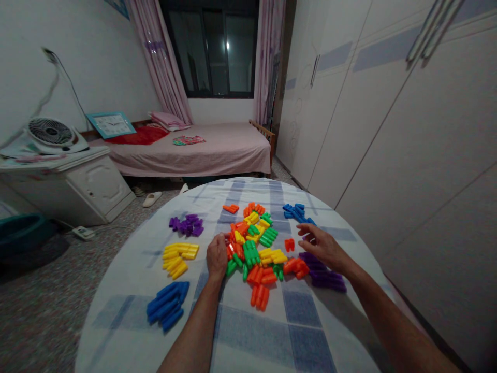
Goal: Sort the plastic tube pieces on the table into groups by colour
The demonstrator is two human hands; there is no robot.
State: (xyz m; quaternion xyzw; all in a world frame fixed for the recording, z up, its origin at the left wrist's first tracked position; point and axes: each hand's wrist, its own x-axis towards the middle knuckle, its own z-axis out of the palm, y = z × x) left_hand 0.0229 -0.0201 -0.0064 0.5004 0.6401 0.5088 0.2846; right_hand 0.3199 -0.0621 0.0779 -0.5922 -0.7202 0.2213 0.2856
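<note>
My left hand [217,257] rests at the left edge of a mixed pile, its curled fingers against the orange plastic pieces [235,252] and mostly hidden. Above the purple tube-shaped pieces [324,274] on the right, my right hand [323,247] hovers with thumb and fingers apart. A small dark purple patch shows by its fingertips; whether it is a piece in them is unclear. In the pile between the hands lie green pieces [251,253] and yellow pieces [273,256]. One small red-orange piece [289,244] sits apart, left of my right hand.
Sorted groups lie around the pile: purple pieces [187,225], yellow pieces [179,256] and blue pieces [167,304] at left, more blue pieces [298,213] at back right. All rest on a round table with a checked cloth [248,342]. A bed [229,150] and wardrobe [388,155] stand beyond.
</note>
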